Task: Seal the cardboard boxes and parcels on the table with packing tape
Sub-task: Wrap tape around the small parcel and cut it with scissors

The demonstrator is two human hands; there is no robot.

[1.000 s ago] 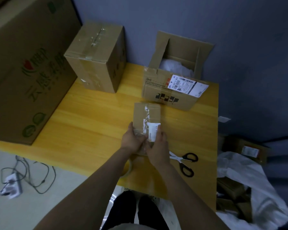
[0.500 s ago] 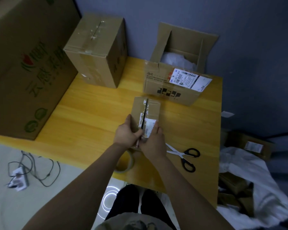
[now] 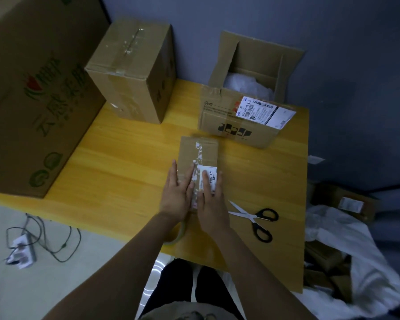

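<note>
nearest to me, just short of the small parcel (image 3: 200, 151), the tape roll (image 3: 180, 234) lies on the table (image 3: 125, 162), half hidden under my left forearm. both hands lie flat on the near end of the parcel's top: my left hand (image 3: 177, 192) on its left side, my right hand (image 3: 211, 200) over the white label, fingers straight and gripping nothing. i read this as the smoothing step, pressing a clear strip down along the centre seam, though glare makes the strip hard to make out. the scissors (image 3: 256, 218) lie just right of the parcel. just beyond the parcel stands the open box (image 3: 238, 125), flaps up, white filling inside. i judge it comes next: fold the flaps shut, then take up the roll. beyond and left of the parcel stands a taped box (image 3: 132, 77), sealed by the look of it.
</note>
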